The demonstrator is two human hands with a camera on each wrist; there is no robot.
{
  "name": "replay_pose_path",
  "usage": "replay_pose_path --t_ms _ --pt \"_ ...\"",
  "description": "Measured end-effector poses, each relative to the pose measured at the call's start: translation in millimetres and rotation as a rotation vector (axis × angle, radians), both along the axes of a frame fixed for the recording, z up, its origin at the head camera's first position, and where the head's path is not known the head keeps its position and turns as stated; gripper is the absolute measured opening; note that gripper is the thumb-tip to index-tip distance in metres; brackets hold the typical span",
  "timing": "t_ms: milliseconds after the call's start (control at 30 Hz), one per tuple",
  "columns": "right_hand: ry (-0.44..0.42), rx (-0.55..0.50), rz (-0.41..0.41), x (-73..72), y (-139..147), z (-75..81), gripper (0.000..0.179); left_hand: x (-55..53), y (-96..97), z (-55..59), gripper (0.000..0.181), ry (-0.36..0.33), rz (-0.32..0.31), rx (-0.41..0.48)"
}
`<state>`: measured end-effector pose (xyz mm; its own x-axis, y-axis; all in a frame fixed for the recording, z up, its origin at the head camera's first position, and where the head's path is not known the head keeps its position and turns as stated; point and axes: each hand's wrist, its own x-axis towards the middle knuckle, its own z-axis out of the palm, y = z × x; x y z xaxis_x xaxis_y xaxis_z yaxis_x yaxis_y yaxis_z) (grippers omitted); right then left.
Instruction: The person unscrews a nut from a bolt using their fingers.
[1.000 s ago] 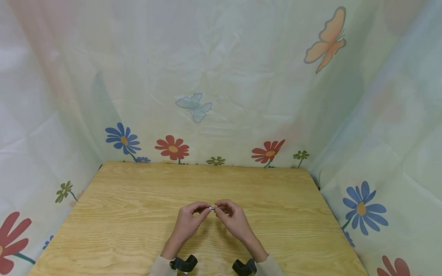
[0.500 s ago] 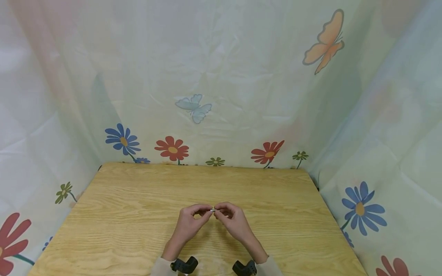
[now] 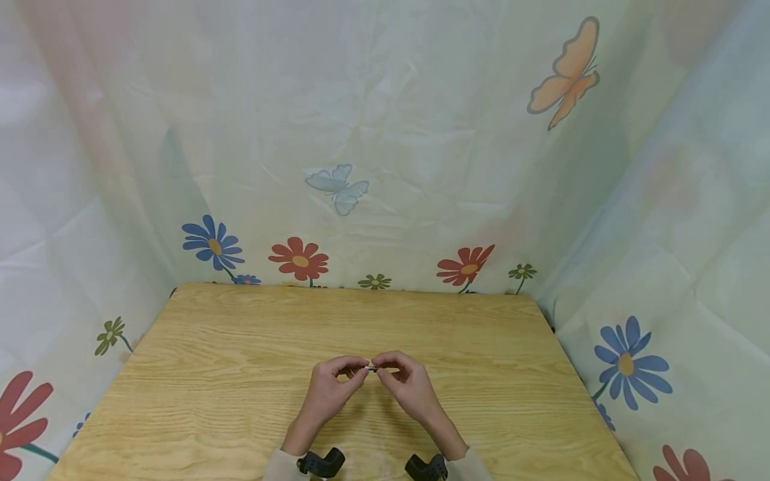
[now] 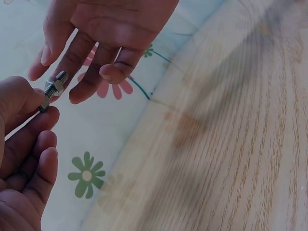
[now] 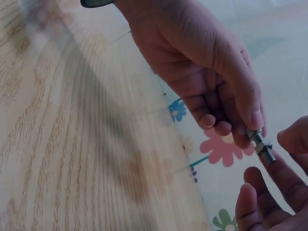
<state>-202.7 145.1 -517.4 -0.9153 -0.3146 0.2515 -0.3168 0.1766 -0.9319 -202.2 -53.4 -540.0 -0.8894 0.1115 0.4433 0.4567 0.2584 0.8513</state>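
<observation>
Over the table's middle, my left hand (image 3: 327, 387) pinches a small silver bolt (image 5: 269, 157) by its head end, between thumb and index finger. A hex nut (image 5: 263, 145) sits partway along the threads, with bare thread showing on both sides of it. The bolt's threaded tip points toward my right hand (image 3: 412, 387). In the right wrist view, the right thumb (image 5: 294, 137) stands apart from the bolt, while the right index finger (image 5: 284, 178) lies right at the tip. The other right fingers are loosely spread.
A light wood-grain table (image 3: 240, 334) lies beneath both hands. Pale curtains (image 3: 397, 133) printed with flowers and butterflies enclose its back and sides. Black camera mounts are strapped to both wrists, over beige sleeves (image 3: 472, 464).
Both hands stay nearly in place, with slight shifts of the right thumb and fingers beside the bolt. The head view tilts slightly upward.
</observation>
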Motion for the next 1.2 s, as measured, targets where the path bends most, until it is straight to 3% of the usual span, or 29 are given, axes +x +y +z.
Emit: replay_pose_path --t_ms 100,300,533,867,1200 --pt "-0.022 -0.008 -0.024 0.2 -1.1 2.0 0.022 0.1 0.7 -0.1 0.01 0.012 0.0 0.022" --pt "-0.145 0.035 -0.094 0.5 -3.7 2.3 0.034 0.7 3.5 1.3 0.011 0.015 0.022 0.02" --pt "-0.198 0.07 -0.072 1.3 -4.8 2.6 0.038 1.3 5.2 1.5 0.011 0.007 0.023 0.005" --pt "-0.148 0.071 -0.051 2.6 -3.3 4.0 0.023 -0.1 -2.0 -0.1 0.01 0.011 -0.013 0.031" --pt "0.011 0.004 -0.019 0.6 1.0 -1.3 0.021 -1.1 -1.7 -1.9 0.009 0.009 -0.003 0.011"
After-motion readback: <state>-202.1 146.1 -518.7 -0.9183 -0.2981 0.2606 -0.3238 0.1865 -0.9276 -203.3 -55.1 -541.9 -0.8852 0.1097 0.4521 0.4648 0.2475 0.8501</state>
